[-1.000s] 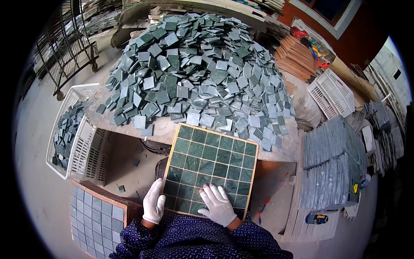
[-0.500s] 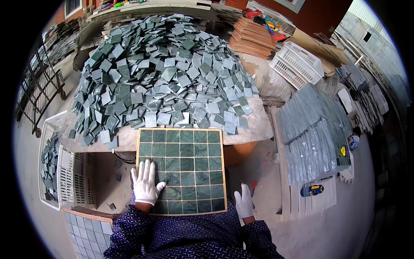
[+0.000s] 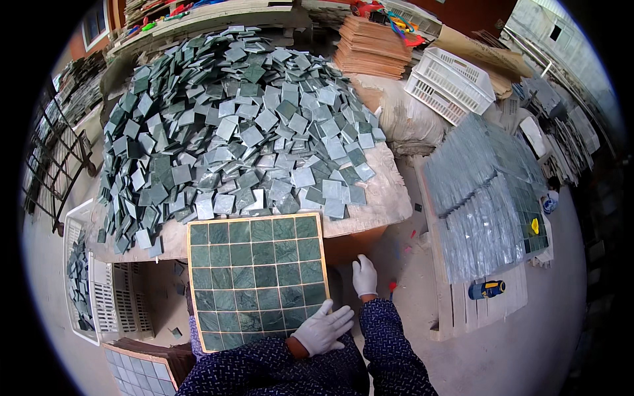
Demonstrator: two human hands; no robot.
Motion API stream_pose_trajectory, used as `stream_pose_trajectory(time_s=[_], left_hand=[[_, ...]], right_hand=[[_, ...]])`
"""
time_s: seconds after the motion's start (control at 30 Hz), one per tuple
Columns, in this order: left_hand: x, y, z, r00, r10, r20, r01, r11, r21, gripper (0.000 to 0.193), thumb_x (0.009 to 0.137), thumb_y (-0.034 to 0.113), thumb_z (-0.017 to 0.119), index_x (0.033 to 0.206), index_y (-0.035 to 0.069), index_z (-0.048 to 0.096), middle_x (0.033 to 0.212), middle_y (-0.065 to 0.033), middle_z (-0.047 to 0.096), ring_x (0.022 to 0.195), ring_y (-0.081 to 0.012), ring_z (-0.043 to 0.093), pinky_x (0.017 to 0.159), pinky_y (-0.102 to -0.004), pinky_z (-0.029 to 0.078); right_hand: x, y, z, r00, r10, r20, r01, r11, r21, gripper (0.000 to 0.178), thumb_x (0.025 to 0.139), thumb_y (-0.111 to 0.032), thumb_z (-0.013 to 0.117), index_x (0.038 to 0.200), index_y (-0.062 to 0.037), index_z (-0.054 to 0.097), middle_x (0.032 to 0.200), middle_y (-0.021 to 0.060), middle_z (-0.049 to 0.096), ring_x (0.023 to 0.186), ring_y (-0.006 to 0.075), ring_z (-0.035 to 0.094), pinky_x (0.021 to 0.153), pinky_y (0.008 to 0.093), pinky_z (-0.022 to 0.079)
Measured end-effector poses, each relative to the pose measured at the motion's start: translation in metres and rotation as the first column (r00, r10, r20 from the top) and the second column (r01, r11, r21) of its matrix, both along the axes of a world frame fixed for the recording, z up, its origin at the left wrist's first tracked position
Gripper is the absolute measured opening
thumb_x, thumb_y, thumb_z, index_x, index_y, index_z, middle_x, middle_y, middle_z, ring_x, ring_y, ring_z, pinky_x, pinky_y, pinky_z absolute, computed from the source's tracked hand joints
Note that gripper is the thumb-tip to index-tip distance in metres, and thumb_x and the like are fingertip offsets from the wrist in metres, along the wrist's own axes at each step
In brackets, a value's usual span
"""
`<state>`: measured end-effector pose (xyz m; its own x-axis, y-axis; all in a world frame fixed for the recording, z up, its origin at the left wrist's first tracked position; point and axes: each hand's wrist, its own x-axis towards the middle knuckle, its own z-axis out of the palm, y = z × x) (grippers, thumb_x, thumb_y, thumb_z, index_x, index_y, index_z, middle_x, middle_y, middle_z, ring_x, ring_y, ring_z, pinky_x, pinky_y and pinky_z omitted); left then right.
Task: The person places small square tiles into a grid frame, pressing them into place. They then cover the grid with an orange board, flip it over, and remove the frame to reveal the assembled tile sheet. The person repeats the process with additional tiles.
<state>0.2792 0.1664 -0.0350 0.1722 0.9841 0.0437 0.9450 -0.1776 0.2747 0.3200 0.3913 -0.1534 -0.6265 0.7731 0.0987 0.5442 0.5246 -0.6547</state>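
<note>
- Tile board (image 3: 257,280), lower middle of the frame: smooth dark green squares with darker veining, pale joints between them, a thin light-coloured rim; its top edge overlaps the table's front edge in my view.
- Left hand (image 3: 323,328), in a white knit glove, lies across the board's lower right corner, fingers stretched out to the right with gaps between; I see nothing in them, and cannot tell how firmly it touches.
- Right hand (image 3: 364,276), gloved alike, sits just right of the board and apart from it, fingers slightly bent; its palm faces away, so I cannot tell whether it holds anything.
- Tile heap (image 3: 231,138), upper left to centre: thin, matt, grey-green squares piled at all angles on the pale, dusty table (image 3: 383,195).
- Slatted plastic crate (image 3: 122,300), lower left, holding similar squares.
- Tiled panel (image 3: 140,373), bottom left: blue-grey squares, reddish edge.
- Ridged stack (image 3: 479,218), right: glossy, grey, thin-layered.
</note>
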Motion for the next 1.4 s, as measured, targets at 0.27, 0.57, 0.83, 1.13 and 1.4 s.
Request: stream_pose_trajectory(time_s=[0.27,0.57,0.83,1.13,1.4], left_hand=[[0.006,0.026,-0.012,0.996,0.026,0.090,-0.029,0.999,0.033,0.051,0.087,0.050,0.053,0.094,0.001,0.063,0.097,-0.0132,0.059,0.110,-0.0313,0.050,0.113,-0.0517,0.019],[0.003,0.025,0.005,0.987,0.030,0.155,-0.023,0.999,-0.047,0.043,0.090,0.045,0.053,0.102,0.005,0.057,0.100,-0.0089,0.055,0.110,-0.0253,0.051,0.111,-0.0455,0.024],[-0.004,-0.003,0.002,0.950,0.017,0.313,-0.039,0.997,0.065,0.042,0.091,0.038,0.055,0.118,0.006,0.053,0.124,-0.0119,0.053,0.127,-0.0261,0.044,0.112,-0.0423,0.028],[-0.074,-0.125,0.074,0.691,0.521,0.501,-0.677,0.710,0.195,0.041,0.090,0.032,0.062,0.116,0.001,0.061,0.119,-0.0180,0.062,0.110,-0.0358,0.060,0.094,-0.0420,0.048],[-0.094,-0.251,0.071,0.213,0.890,0.403,-0.975,0.165,0.151,0.037,0.091,0.033,0.056,0.108,0.001,0.064,0.110,-0.0191,0.065,0.102,-0.0383,0.061,0.089,-0.0440,0.048]], right_hand=[[-0.070,0.042,-0.011,0.921,0.081,0.380,-0.286,0.804,0.522,0.022,0.083,-0.013,0.056,0.102,-0.0027,0.062,0.104,0.0179,0.058,0.108,0.0357,0.054,0.096,0.0438,0.045],[-0.055,0.038,-0.005,0.875,0.189,0.446,-0.421,0.754,0.505,0.038,0.087,-0.008,0.051,0.124,-0.0008,0.050,0.127,0.0196,0.048,0.120,0.0355,0.050,0.098,0.0412,0.046],[-0.037,0.037,-0.009,0.903,0.290,0.317,-0.419,0.757,0.502,0.037,0.088,-0.004,0.050,0.125,0.0005,0.048,0.135,0.0199,0.043,0.128,0.0378,0.042,0.107,0.0438,0.039],[-0.051,0.044,0.016,0.786,0.261,0.560,-0.564,0.675,0.476,0.034,0.073,-0.014,0.069,0.105,-0.0093,0.058,0.110,0.0102,0.057,0.112,0.0302,0.049,0.087,0.0418,0.044],[-0.055,0.103,-0.026,0.613,0.180,0.769,-0.698,0.579,0.421,0.008,0.071,-0.021,0.064,0.074,-0.0150,0.068,0.080,0.0049,0.066,0.085,0.0267,0.061,0.068,0.0398,0.049]])
